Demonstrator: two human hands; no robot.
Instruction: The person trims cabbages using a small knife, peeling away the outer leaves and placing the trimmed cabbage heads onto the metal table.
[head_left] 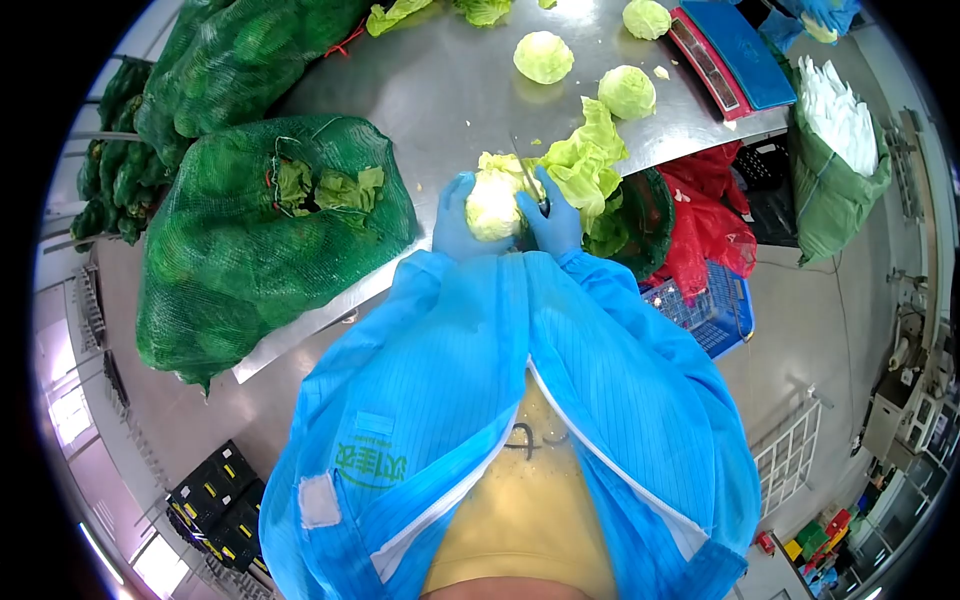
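Note:
Both my hands wear blue gloves at the near edge of the steel table. My left hand point(457, 222) is wrapped round the left side of a pale green cabbage point(492, 205). On the cabbage's right side, my right hand point(553, 222) grips a knife point(524, 168) by its dark handle, with the blade pointing away from me and across the cabbage's upper right. Loose leaves point(583, 160) lie just beyond my right hand and hang over the table edge.
Green mesh sacks point(270, 240) fill the left of the steel table point(440, 95). Trimmed cabbages point(543, 57) lie at the far side, near a red and blue scale point(735, 55). Below the right edge are a green mesh bag, red netting point(700, 220) and a blue basket point(722, 318).

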